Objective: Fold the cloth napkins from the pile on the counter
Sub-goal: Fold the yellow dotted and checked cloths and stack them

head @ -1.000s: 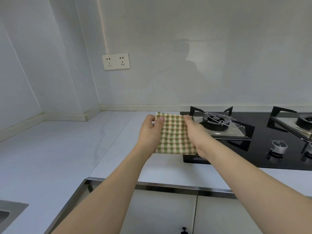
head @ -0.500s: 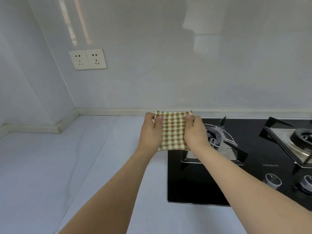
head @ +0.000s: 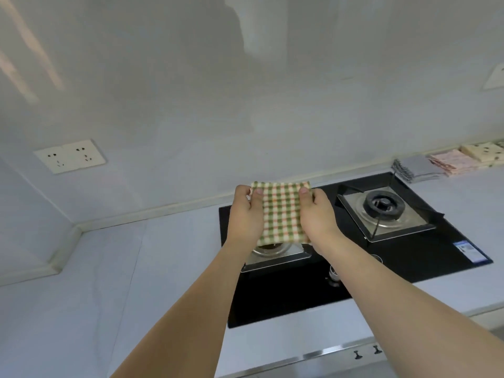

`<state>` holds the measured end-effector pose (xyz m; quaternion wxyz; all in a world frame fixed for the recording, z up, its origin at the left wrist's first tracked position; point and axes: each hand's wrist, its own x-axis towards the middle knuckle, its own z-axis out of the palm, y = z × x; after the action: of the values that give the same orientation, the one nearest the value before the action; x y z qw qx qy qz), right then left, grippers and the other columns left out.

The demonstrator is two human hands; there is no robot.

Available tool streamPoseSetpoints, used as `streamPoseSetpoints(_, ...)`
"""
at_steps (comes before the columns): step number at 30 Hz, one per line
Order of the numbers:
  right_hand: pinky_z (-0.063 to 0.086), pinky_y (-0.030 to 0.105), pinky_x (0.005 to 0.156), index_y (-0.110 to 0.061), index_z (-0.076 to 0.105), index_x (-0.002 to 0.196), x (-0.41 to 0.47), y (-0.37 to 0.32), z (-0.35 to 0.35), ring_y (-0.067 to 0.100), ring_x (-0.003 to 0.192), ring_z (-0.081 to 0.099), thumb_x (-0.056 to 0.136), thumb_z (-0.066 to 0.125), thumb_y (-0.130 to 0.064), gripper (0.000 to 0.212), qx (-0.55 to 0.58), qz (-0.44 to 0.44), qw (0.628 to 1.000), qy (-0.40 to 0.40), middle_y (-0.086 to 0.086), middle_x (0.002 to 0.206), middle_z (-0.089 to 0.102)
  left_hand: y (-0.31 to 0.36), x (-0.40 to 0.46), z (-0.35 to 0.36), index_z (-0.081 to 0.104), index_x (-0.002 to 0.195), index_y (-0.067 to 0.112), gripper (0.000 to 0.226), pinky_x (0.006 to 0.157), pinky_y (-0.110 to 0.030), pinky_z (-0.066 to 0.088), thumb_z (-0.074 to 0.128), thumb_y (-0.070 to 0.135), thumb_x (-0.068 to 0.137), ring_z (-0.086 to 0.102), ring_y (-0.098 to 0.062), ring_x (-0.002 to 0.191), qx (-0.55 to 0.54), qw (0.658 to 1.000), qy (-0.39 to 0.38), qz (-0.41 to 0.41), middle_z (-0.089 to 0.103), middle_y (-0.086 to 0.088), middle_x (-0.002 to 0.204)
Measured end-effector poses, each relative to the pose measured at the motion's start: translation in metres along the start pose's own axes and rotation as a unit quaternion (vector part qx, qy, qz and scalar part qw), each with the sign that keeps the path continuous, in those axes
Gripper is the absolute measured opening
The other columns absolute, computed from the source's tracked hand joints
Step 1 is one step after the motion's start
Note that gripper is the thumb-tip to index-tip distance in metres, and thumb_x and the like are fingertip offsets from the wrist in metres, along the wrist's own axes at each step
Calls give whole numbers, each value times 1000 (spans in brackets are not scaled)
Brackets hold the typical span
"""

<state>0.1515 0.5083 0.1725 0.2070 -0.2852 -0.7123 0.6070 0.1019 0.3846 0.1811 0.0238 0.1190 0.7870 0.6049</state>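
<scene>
Napkin (head: 281, 214) now over stove (head: 409, 257); both hands, L (head: 245, 216) & R (head: 317, 216), pinch its sides.

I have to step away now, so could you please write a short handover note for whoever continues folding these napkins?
Left hand and right hand: both pinch the checked napkin by its upper corners, holding it up over the stove.
Done: this napkin looks folded small; folded napkins lie in a row at the back right of the counter.
Left: set this one down, probably with the row. No unfolded pile is in view, so check for more.
</scene>
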Motion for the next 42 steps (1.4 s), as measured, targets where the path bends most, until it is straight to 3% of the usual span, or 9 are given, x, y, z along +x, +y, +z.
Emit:
streamPoseSetpoints(5, 52, 41, 85, -16, 52, 104, 45, 2, -85, 22, 93, 62, 101, 37, -45, 32, 16, 24, 999, 21, 1, 97, 62, 35, 7, 88, 45, 100, 20, 20, 52, -27, 37, 41, 39, 102, 42, -14, 57, 3, 999, -38, 15, 46, -2, 70)
streamPoseSetpoints(9, 50, 39, 83, -13, 53, 102, 89, 5, -162, 26, 92, 62, 101, 37, -44, 36, -5, 21, 999, 43, 10, 101, 64, 68, 16, 171, 42, 94, 21, 17, 42, -18, 30, 41, 36, 103, 33, 0, 43, 4, 998, -49, 28, 38, 9, 61)
streamPoseSetpoints(19, 51, 46, 92, -14, 54, 107, 192, 26, -303, 25, 97, 63, 100, 37, -48, 38, -1, 74, 996, 51, 10, 108, 65, 107, 42, 344, 42, 96, 18, 19, 41, -14, 32, 40, 35, 103, 38, 2, 40, -23, 996, -82, 1, 41, 8, 61)
streamPoseSetpoints(22, 53, 47, 90, -13, 55, 111, 217, 36, -342, 33, 100, 64, 102, 35, -43, 38, 32, 104, 992, 70, 17, 109, 65, 111, 57, 396, 44, 102, 17, 21, 42, -14, 32, 39, 37, 103, 39, -4, 50, -1, 993, -114, 13, 42, 5, 64)
streamPoseSetpoints(28, 47, 29, 69, -8, 60, 113, 277, 63, -448, 20, 88, 63, 102, 32, -30, 37, 27, 186, 982, 34, 9, 108, 68, 134, 68, 512, 45, 107, 19, 24, 51, -19, 40, 37, 41, 103, 48, -10, 62, 5, 989, -144, -19, 50, 2, 75)
streamPoseSetpoints(34, 44, 36, 82, -14, 59, 115, 343, 74, -540, 24, 98, 59, 97, 33, -21, 33, -28, 206, 978, 13, 11, 122, 63, 162, 86, 614, 44, 111, 19, 25, 37, -16, 30, 38, 42, 102, 35, -10, 52, 21, 987, -146, -60, 39, 3, 65)
streamPoseSetpoints(37, 43, 35, 74, -11, 59, 95, 367, 71, -573, 25, 87, 57, 98, 35, -14, 25, -30, 182, 982, 26, 11, 99, 61, 171, 100, 651, 44, 104, 19, 17, 44, -23, 27, 39, 36, 102, 29, -10, 49, 16, 981, -167, -93, 33, 4, 61)
streamPoseSetpoints(40, 52, 36, 78, -6, 63, 114, 391, 68, -595, 25, 92, 63, 101, 37, -15, 30, -18, 164, 985, 54, 12, 105, 66, 179, 120, 686, 37, 87, 17, 12, 51, -28, 27, 39, 20, 99, 28, -12, 56, -8, 979, -163, -121, 32, 2, 66)
streamPoseSetpoints(42, 48, 30, 67, -4, 64, 112, 406, 70, -610, 21, 81, 60, 101, 38, -14, 29, -8, 147, 986, 76, 15, 101, 67, 182, 132, 711, 36, 82, 17, 15, 56, -31, 32, 42, 15, 96, 33, -15, 61, -24, 976, -174, -128, 35, 0, 68)
